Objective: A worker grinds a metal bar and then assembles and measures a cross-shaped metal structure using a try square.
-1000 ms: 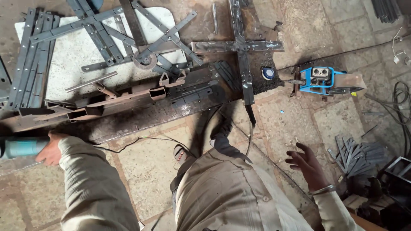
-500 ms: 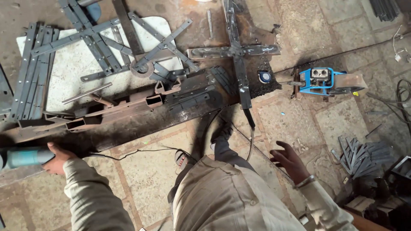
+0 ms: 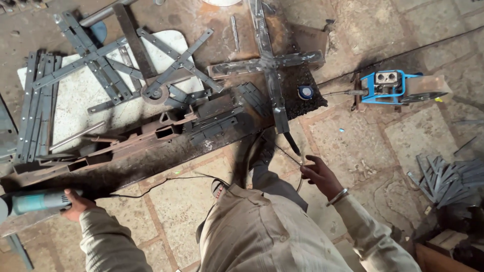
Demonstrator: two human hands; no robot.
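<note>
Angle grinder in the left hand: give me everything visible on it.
The angle grinder lies near the left frame edge, roughly horizontal. Its body is a teal, plastic-looking barrel, dusty and scuffed, with a paler grey head at the far left, partly cut off by the frame; no disc can be made out. The left hand wraps the barrel's rear end. A thin black cord trails right from there across the stone floor. The tool sits beside the rusty steel section; contact unclear.

Scattered over a stone-tiled floor (image 3: 353,146): grey flat metal strips (image 3: 33,111) stacked at far left, crossed strip frames (image 3: 101,70) on a pale slab (image 3: 75,100), a welded steel cross (image 3: 267,63) at top centre, a blue wire-feeder box (image 3: 385,85) to the right, more cut grey pieces (image 3: 443,176) at the right edge.
</note>
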